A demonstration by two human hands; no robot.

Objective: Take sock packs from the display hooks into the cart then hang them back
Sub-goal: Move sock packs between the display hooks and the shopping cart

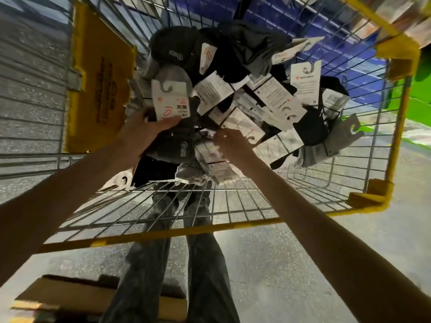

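Lift one pack at a time by its card, so that the hook hole is free for hanging and no neighbour comes up with it. Your left hand (pixel 149 129) reaches deep into the cart (pixel 186 232), fingers and thumb clamped on the lower edge of a grey pack (pixel 168 106). Your right hand (pixel 231 141) is in the pile (pixel 268 96) just beside, fingers curled; whether they hold a pack, I cannot tell. Both arms are stretched forward.
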